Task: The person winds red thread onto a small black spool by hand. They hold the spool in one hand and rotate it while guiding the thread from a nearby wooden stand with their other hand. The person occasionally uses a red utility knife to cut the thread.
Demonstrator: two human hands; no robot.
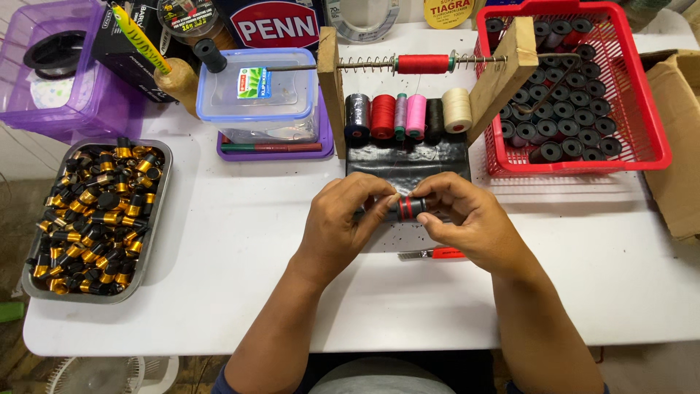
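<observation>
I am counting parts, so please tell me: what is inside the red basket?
The red basket holds many black cylindrical pieces in rows. The wooden frame covers its left part, so pieces there are hidden.

We worked at a white table (219,241) under even, bright light that threw only soft shadows. Its top was dusted with dark specks near the middle. Beyond the left edge we saw a worn brownish floor (11,211), and a white fan guard (95,373) sat below the near edge.

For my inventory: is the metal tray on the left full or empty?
Full. The metal tray is heaped nearly to its rim with small black and gold rings.
</observation>
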